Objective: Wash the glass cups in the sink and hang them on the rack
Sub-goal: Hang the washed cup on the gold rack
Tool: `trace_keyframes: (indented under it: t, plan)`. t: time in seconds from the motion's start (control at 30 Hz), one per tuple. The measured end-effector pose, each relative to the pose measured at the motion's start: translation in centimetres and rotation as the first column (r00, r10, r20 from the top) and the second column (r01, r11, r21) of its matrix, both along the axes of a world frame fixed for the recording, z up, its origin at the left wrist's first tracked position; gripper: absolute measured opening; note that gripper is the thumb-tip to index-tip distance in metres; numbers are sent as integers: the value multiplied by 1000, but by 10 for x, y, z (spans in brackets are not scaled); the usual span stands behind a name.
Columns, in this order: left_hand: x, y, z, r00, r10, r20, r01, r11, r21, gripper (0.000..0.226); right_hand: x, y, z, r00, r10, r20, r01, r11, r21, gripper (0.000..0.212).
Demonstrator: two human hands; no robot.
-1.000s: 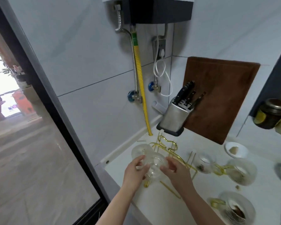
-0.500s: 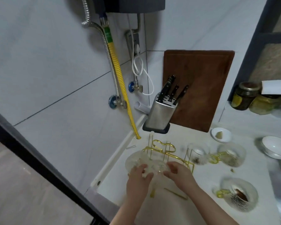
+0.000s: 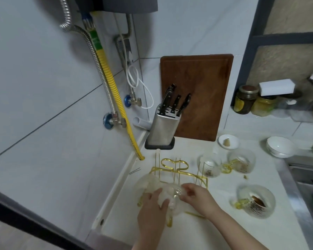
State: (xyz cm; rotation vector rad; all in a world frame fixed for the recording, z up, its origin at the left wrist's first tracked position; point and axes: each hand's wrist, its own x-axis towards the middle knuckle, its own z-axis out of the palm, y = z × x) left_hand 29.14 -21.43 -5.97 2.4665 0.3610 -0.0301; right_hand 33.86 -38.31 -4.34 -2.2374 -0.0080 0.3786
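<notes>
Clear glass cup (image 3: 172, 197) at the near left end of the gold wire rack (image 3: 177, 170), low over the white table (image 3: 215, 230), between both hands. Left hand (image 3: 153, 204) lies over the cup's left side, fingers (image 3: 159, 192) curled onto the glass. Right hand (image 3: 200, 197) holds the right side, fingers (image 3: 185, 189) bent and pinching near the rim. Whether the cup already sits on a rack prong cannot be told; the hands cover it. A yellow-tinted handle (image 3: 169, 221) shows below the left hand.

Second clear cup (image 3: 148, 182) just left of the held one, at the rack's left end, touching or nearly touching it.

Rack: upright thin prongs, heart-shaped loop at the top middle.

To the right of the rack, three dirty glass cups on the table: one (image 3: 210, 166) just beside the rack's right prongs, one (image 3: 242, 160) further right with brown specks inside, one (image 3: 257, 201) nearer, lying tilted with dark residue in it.

Behind: steel knife block (image 3: 163, 129) against a brown cutting board (image 3: 197, 94) leaning on the tiled wall. Small white dish (image 3: 228, 141) and white bowl (image 3: 280, 146) at the back right. Edge of the steel sink (image 3: 305, 181) at far right. Yellow corrugated hose (image 3: 114, 94) runs down the wall to the table corner.
</notes>
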Motion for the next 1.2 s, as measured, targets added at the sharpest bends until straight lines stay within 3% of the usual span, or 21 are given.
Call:
trace_keyframes:
  t: [0.2, 0.37, 0.53, 0.7, 0.97, 1.2]
  plan:
    - [2, 4, 1, 999, -53, 6, 52, 997, 49, 52, -5, -2, 2, 994, 83, 69, -74, 990, -123, 39]
    - [4, 4, 3, 995, -91, 41, 90, 995, 32, 44, -8, -4, 4, 996, 61, 69, -52, 990, -129, 44]
    - [10, -8, 14, 984, -101, 148, 103, 995, -3, 38, -14, -12, 15, 990, 8, 140, -3, 999, -39, 39]
    - [14, -49, 31, 933, -245, 265, 279, 956, -96, 35, -25, -41, 32, 975, -126, 184, 108, 988, 109, 34]
    - [13, -129, 29, 883, -404, 238, 441, 887, -133, 37, -57, -140, 30, 953, -267, 145, 250, 960, 126, 34]
    - [2, -205, 0, 858, -491, 151, 511, 848, -144, 57, -81, -231, 3, 933, -323, 157, 308, 945, 113, 29]
